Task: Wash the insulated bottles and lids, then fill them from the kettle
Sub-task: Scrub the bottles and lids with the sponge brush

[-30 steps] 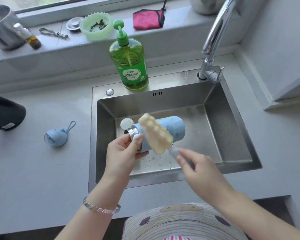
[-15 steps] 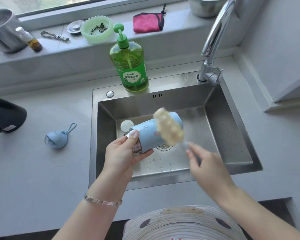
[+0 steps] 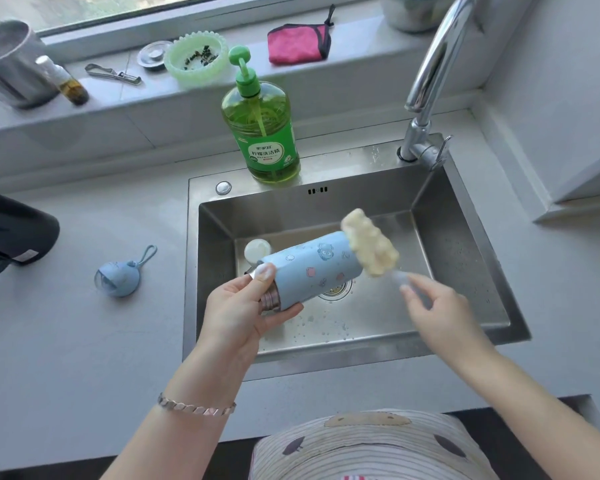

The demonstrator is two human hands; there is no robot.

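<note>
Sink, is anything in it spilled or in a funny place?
Nothing is really wrong. Water drops dot the sink floor and a white lid lies loose behind the blue bottle, which the left hand holds on its side while the right hand holds a sponge brush. That fits washing up.

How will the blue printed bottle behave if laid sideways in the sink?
Likely rolls: the light-blue printed insulated bottle is a smooth cylinder. Probably slippery: water droplets dot the steel sink beneath. The left hand grips only its neck end, so it may pivot.
</note>
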